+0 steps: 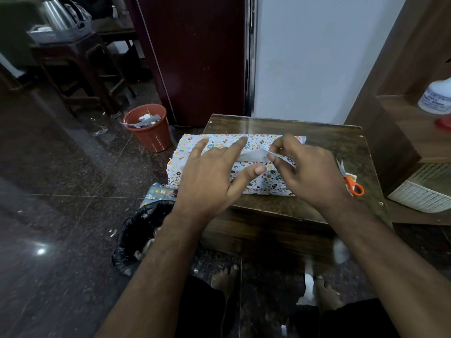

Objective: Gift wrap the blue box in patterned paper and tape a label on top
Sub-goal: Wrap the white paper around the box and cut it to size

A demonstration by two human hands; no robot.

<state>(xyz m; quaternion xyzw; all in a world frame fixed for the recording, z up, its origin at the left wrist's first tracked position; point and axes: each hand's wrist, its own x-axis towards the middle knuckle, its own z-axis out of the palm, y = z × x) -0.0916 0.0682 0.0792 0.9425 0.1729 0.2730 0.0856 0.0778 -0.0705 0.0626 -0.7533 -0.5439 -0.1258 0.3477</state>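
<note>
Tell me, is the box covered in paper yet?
Covered: patterned paper hides every visible side of the box; no blue shows.

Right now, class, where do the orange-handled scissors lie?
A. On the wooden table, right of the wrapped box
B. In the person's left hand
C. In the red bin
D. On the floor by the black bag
A: the orange-handled scissors rest on the wooden table, right of the wrapped box, touched by neither hand.

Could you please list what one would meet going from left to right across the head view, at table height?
Orange bin → wrapped box → left hand → right hand → scissors → white basket.
</note>
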